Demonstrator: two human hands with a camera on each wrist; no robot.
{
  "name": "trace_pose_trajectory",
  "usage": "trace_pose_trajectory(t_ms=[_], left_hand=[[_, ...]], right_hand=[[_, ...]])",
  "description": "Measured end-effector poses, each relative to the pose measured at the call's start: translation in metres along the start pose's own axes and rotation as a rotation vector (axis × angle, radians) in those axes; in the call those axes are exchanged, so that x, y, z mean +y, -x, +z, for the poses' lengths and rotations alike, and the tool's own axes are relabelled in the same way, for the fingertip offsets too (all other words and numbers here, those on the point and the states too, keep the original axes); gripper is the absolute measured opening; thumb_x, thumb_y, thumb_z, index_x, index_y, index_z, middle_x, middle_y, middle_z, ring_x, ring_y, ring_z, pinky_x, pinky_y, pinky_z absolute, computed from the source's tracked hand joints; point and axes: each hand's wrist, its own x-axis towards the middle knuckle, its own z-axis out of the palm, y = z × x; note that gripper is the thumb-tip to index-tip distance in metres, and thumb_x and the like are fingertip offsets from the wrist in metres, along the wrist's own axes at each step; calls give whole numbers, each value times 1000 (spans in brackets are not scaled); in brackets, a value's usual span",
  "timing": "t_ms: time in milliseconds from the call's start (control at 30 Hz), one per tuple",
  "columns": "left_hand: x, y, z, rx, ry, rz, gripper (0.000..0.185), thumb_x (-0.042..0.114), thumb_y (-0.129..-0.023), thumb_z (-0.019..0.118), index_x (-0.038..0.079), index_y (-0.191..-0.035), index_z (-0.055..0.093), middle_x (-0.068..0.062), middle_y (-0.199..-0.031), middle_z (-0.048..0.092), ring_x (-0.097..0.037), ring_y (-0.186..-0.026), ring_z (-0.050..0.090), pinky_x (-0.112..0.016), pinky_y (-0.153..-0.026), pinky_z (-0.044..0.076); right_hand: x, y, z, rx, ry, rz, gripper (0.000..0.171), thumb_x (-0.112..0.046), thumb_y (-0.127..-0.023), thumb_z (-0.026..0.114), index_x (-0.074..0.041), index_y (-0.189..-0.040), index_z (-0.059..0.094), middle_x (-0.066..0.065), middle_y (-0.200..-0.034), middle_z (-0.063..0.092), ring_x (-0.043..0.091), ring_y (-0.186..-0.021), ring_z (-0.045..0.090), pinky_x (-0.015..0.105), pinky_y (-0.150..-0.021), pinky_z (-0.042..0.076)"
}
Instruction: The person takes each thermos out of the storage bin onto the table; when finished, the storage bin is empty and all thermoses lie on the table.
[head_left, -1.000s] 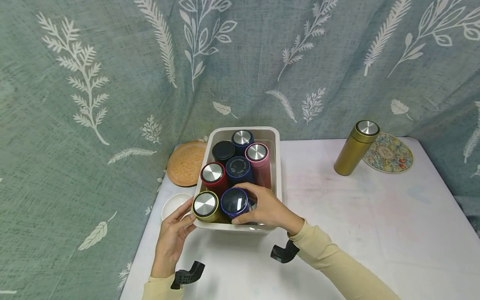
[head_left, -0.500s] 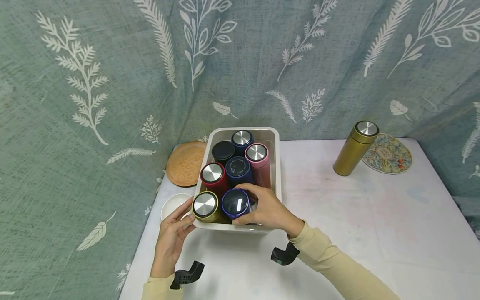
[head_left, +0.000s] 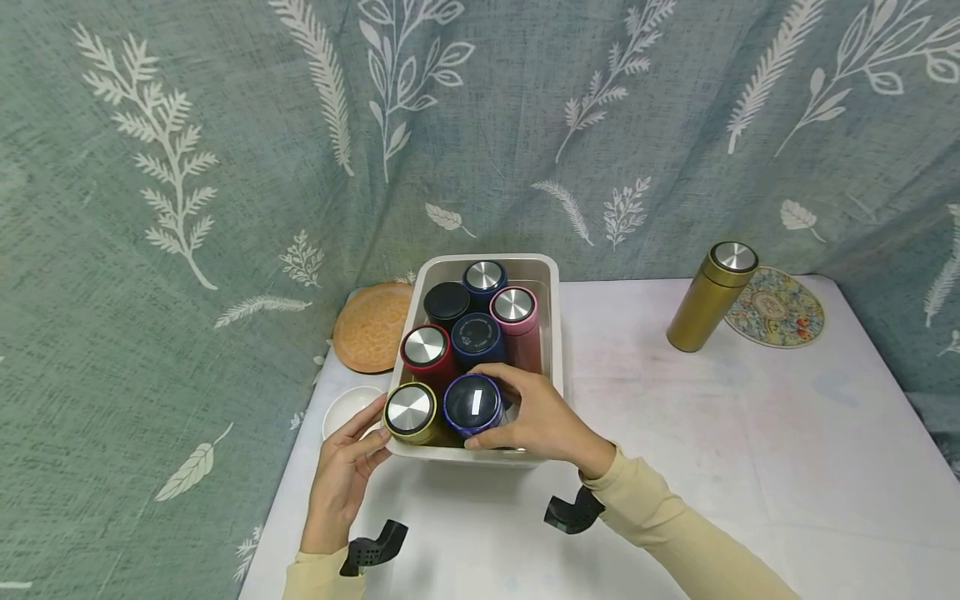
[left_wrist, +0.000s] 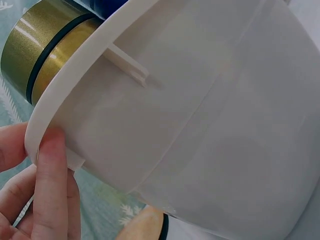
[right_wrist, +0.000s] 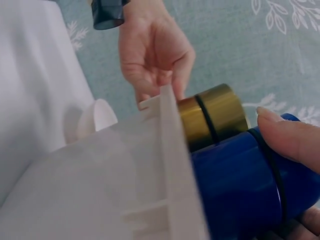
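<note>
A white plastic bin (head_left: 556, 342) holds several thermos bottles standing upright. My right hand (head_left: 540, 421) grips the upper part of a blue thermos (head_left: 472, 403) with a dark glossy lid, in the bin's near part. In the right wrist view, the blue body of this thermos (right_wrist: 235, 185) rises above the rim beside a gold one. My left hand (head_left: 341, 475) pinches the bin's near left corner; in the left wrist view its fingers (left_wrist: 51, 185) lie against the outer wall under the rim. The gold thermos (head_left: 411, 410) with a steel-topped lid stands just inside that corner.
Red (head_left: 425, 348), black (head_left: 447, 302), pink (head_left: 517, 333) and two more blue thermoses fill the bin further back. Another gold thermos (head_left: 703, 304) stands at right, by a patterned round mat (head_left: 783, 312). A tan round board (head_left: 367, 329) and white dish (head_left: 347, 410) lie left.
The blue thermos in my right hand has shifted very slightly right and up within the bin. My right wrist has moved a little to the right. My left hand stays at the corner.
</note>
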Motion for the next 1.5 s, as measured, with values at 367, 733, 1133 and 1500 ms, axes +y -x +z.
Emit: trace_pose_trajectory(t_ms=[367, 733, 1133, 1500], left_hand=[[1, 2, -1, -1, 9, 2, 42, -3, -93, 62, 18, -128, 69, 11, -120, 69, -3, -93, 72, -19, -78, 60], [0, 4, -2, -18, 36, 17, 41, -5, -93, 61, 26, -117, 73, 11, -118, 70, -3, -93, 72, -19, -78, 60], [1, 4, 1, -2, 25, 2, 42, -5, -93, 61, 29, -113, 73, 11, -117, 70, -3, -91, 72, -20, -77, 59], [1, 2, 1, 7, 16, 3, 41, -2, -93, 63, 22, -125, 71, 12, -118, 70, -2, -93, 72, -19, -78, 60]], right_hand=[[-20, 9, -6, 29, -31, -20, 74, -12, -63, 95, -13, -130, 62, 7, -126, 69, 27, -116, 68, 31, -106, 52], [-39, 17, -11, 42, -70, -35, 78, -11, -62, 96, -13, -132, 62, 6, -128, 67, 28, -119, 66, 35, -107, 51], [-52, 26, -17, 89, -81, -89, 77, -9, -62, 95, -15, -131, 61, 6, -127, 68, 16, -116, 66, 28, -107, 50], [-67, 33, -26, 145, -86, -82, 78, -8, -64, 94, -17, -134, 60, 4, -131, 66, 18, -115, 66, 29, -104, 52]])
